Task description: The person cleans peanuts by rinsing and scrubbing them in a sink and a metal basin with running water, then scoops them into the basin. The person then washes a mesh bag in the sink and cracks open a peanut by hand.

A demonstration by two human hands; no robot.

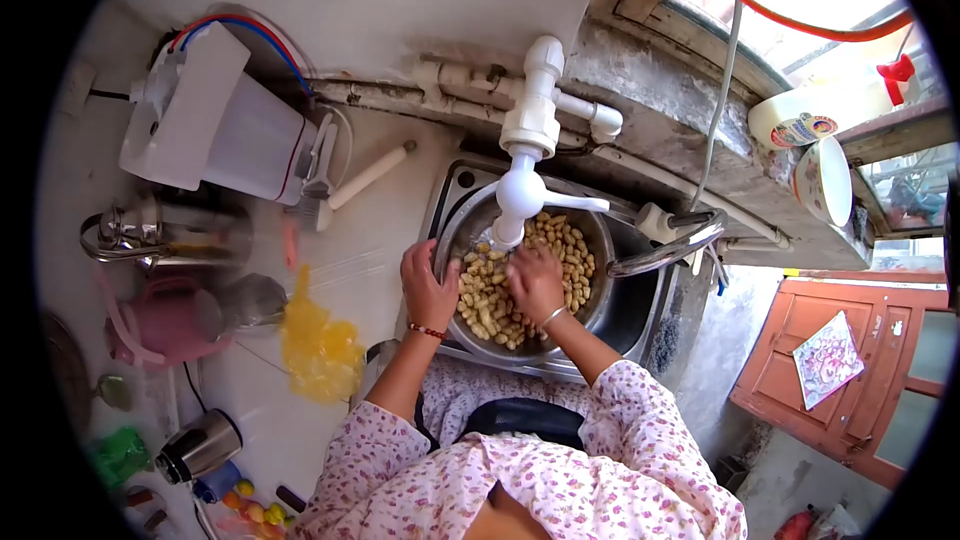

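A round metal basin (597, 312) full of unshelled peanuts (490, 305) sits over the sink under a white tap (522, 190). My left hand (428, 288), with a red bead bracelet at the wrist, grips the basin's left rim, thumb on the inner side. Inside the basin, my right hand (537, 283) is palm down with its fingers curled into the peanuts near the tap's spout. A bangle circles that wrist. The right fingertips are partly hidden among the peanuts.
The steel sink (650, 315) has a curved metal faucet (670, 252) at its right. On the left counter are a yellow plastic bag (318, 340), a pink container (170, 323), a kettle (200, 445) and a white appliance (215, 125). A bowl (824, 182) stands on the sill.
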